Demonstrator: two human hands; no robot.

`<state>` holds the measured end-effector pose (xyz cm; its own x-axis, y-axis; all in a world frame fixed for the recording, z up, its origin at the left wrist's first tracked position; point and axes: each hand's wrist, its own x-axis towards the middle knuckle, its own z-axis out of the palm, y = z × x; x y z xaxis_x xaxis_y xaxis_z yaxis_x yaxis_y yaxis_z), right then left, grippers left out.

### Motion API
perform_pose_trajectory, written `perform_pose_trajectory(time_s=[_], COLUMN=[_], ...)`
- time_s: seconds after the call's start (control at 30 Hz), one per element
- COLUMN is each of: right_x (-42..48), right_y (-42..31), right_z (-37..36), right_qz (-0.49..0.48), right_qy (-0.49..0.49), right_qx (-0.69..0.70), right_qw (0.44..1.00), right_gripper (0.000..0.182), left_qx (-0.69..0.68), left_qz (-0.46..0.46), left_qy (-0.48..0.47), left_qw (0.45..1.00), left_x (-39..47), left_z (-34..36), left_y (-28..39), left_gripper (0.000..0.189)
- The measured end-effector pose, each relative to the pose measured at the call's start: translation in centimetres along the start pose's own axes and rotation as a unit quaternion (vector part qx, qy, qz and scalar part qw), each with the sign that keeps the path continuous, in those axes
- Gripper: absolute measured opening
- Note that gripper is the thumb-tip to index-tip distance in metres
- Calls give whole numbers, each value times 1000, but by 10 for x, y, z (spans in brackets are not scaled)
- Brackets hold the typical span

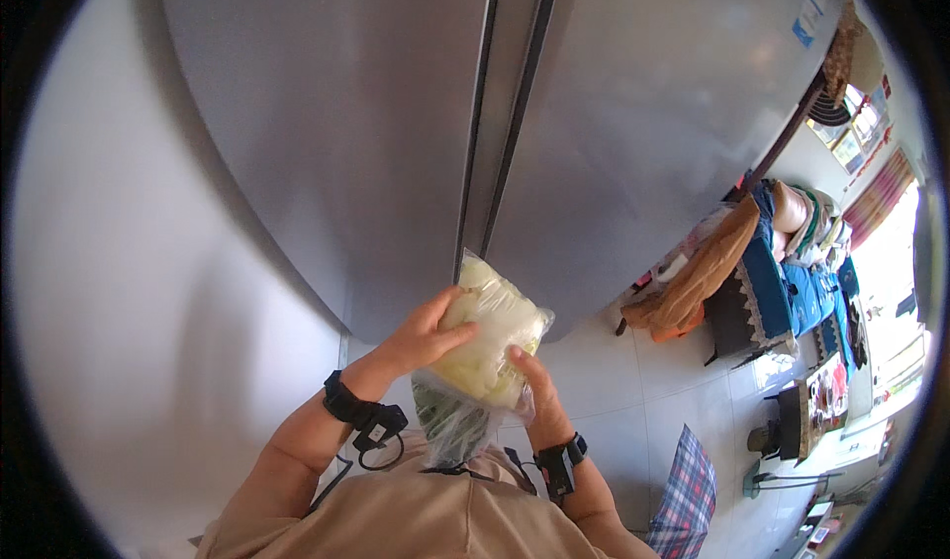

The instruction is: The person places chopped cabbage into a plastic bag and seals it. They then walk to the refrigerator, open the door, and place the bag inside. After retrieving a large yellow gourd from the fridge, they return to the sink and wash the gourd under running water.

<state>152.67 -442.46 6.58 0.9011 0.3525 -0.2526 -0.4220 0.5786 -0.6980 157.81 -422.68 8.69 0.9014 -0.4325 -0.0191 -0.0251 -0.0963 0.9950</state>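
Note:
A clear plastic bag of pale, whitish-yellow food (493, 321) is held between both hands in front of my body. My left hand (427, 336) grips its left side, with the thumb lying across the front. On the lower right side, my right hand (536, 384) holds the bag with its thumb on the plastic. Beneath it hangs another clear bag with dark green contents (449, 418), partly hidden by the first; which hand bears it I cannot tell. Just beyond the hands stands a closed grey two-door refrigerator (356, 151).
A white wall (133, 299) runs along the left. To the right are a plaid umbrella (686, 492) on the tiled floor, a brown cloth (698, 269) hanging over furniture, a blue-covered sofa (805, 299), and a low table (805, 418) bearing small items.

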Motion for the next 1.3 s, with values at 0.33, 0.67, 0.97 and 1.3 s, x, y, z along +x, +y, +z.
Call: perform_pose_trajectory(time_s=[0.33, 0.67, 0.97, 1.3], right_x=[66, 79, 95, 108], right_y=[-34, -36, -60, -58], right_z=[-23, -40, -58, -79], right_qz=[-1, -52, 31, 161], right_qy=[64, 87, 13, -80], right_qx=[67, 82, 20, 38], right_qw=[996, 991, 999, 983], right_gripper=[72, 67, 66, 58], left_qx=[517, 885, 832, 728], left_qz=[146, 193, 154, 103], left_qy=[27, 10, 72, 305], left_qw=[843, 423, 528, 605], left_x=[116, 151, 106, -24], left_z=[-56, -55, -18, 44], left_y=[47, 37, 28, 25], left_gripper=[32, 29, 17, 6])
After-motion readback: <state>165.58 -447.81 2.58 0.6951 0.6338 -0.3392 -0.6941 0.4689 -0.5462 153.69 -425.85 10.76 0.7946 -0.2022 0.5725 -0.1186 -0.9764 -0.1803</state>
